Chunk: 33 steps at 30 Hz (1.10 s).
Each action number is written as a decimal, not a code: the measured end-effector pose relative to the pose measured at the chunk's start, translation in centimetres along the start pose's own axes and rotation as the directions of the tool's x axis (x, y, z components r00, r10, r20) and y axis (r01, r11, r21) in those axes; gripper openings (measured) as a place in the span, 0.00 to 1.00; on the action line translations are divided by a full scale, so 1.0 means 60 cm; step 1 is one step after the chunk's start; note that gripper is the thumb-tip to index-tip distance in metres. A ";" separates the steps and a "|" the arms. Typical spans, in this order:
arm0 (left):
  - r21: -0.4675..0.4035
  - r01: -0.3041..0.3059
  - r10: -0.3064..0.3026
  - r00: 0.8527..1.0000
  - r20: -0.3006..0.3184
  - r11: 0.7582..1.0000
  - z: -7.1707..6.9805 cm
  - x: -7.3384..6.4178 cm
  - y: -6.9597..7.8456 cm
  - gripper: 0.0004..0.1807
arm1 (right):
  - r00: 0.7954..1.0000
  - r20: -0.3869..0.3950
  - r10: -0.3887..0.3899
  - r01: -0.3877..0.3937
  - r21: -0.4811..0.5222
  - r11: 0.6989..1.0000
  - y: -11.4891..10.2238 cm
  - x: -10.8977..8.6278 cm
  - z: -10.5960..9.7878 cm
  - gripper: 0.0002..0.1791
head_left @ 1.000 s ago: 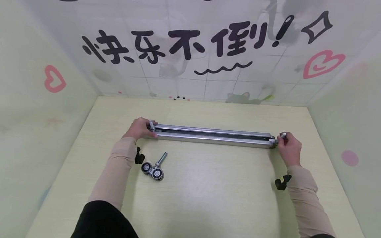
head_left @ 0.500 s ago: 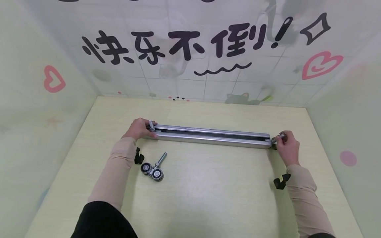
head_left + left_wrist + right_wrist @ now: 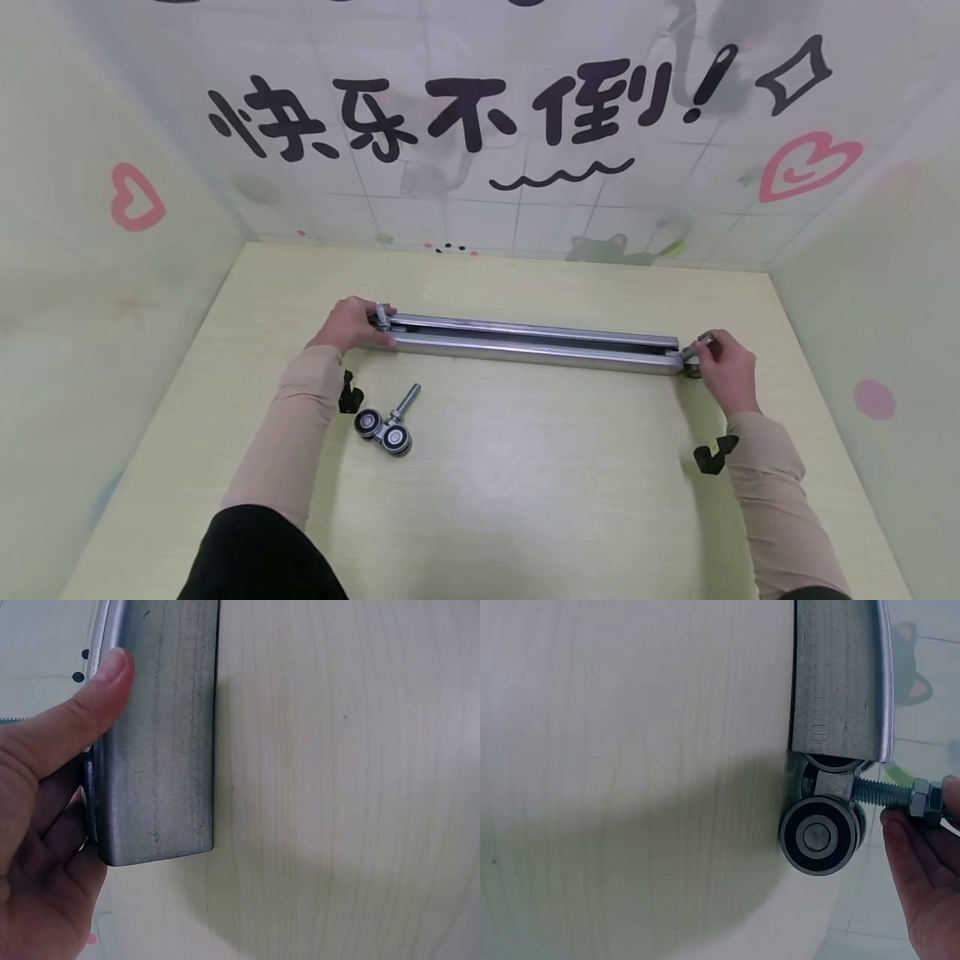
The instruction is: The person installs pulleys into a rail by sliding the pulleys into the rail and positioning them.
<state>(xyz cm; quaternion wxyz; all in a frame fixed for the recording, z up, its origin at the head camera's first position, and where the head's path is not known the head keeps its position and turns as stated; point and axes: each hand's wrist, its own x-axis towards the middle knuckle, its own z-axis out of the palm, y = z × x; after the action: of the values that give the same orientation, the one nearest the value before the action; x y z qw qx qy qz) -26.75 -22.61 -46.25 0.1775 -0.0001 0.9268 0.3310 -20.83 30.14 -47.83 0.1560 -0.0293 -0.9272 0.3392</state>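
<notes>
A long silver metal rail [image 3: 536, 343] with a slot along its top lies across the table. At its left end my left hand [image 3: 351, 323] grips it, thumb [image 3: 101, 697] on the near side and fingers curled behind. A threaded bolt [image 3: 382, 316] stands up from the slot beside that hand. My right hand [image 3: 727, 371] pinches the nuts and threaded bolt [image 3: 889, 793] of a roller trolley at the right end. One of the trolley's wheels [image 3: 817, 836] is outside the rail; another is partly hidden at the rail's mouth.
A second roller trolley [image 3: 386, 429] with a bolt lies on the table in front of the rail. The wooden tabletop [image 3: 525, 475] meets printed panels [image 3: 480, 217] at the back and sides. Black camera mounts [image 3: 716, 454] sit on the wrists.
My right hand has shifted slightly left, and the trolley's bolt has tilted with it at the rail's end. My left hand and the loose trolley stay put.
</notes>
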 end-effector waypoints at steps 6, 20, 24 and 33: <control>-0.004 -0.009 0.009 1.000 -0.003 1.000 0.001 0.001 0.000 0.34 | 0.995 0.012 -0.104 0.104 -0.039 0.994 -0.006 0.007 0.005 0.04; -0.002 0.000 0.000 1.000 0.006 1.000 0.001 0.005 -0.001 0.35 | 0.972 0.088 -0.216 0.222 -0.066 0.973 -0.019 0.018 0.017 0.02; -0.001 0.003 -0.003 1.000 0.007 1.000 0.002 0.006 -0.001 0.35 | 0.972 0.082 -0.219 0.225 -0.060 0.973 -0.020 0.019 0.022 0.02; 0.009 0.003 -0.003 1.000 0.009 1.000 0.001 0.006 -0.001 0.35 | 0.963 0.122 -0.240 0.246 -0.039 0.968 -0.031 0.024 0.029 0.03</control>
<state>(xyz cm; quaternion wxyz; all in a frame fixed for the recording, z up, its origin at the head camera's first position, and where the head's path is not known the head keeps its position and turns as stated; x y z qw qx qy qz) -27.08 -22.60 -46.48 0.1820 0.0008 0.9275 0.3264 -22.64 27.86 -47.51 0.1413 0.1005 -0.9400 0.2937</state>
